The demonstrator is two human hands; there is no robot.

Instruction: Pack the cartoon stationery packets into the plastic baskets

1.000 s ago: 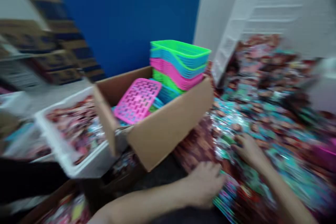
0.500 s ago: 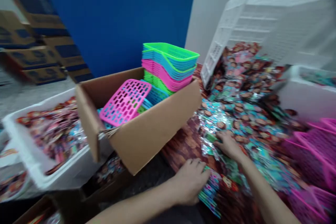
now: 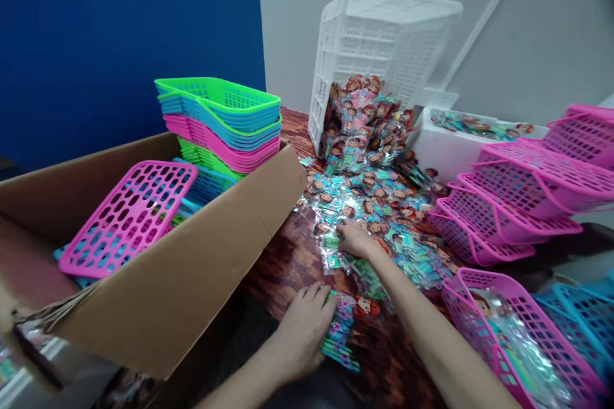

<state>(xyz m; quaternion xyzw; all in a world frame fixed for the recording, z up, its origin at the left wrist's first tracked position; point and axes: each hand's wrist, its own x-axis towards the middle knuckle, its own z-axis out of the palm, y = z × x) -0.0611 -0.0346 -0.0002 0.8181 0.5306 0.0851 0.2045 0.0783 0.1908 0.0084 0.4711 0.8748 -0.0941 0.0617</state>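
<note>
My left hand point(image 3: 307, 326) curls round the left side of a neat stack of small printed packets point(image 3: 341, 337), green, blue and pink, near the front edge of the dark red-brown table. Farther in, my right hand point(image 3: 355, 238) has its fingers closed on the edge of a clear plastic packet point(image 3: 330, 254) with a green part inside; its fingertips are partly hidden. Beyond that hand spreads a loose heap of doll-printed packets point(image 3: 369, 195). A packet with a red-haired doll figure point(image 3: 367, 307) lies just right of the stack.
A cardboard box point(image 3: 206, 268) with coloured plastic baskets point(image 3: 220, 121) stands at left. A tipped white crate point(image 3: 330, 64) spills packets at the back. Pink baskets point(image 3: 518, 185) pile up at right, above another pink basket point(image 3: 472, 332) holding packets. Behind them is a white foam box point(image 3: 441, 147).
The view has swung to the right, so more of the pink baskets shows and the foam box at far left has mostly gone. Both hands stay at their packets.
</note>
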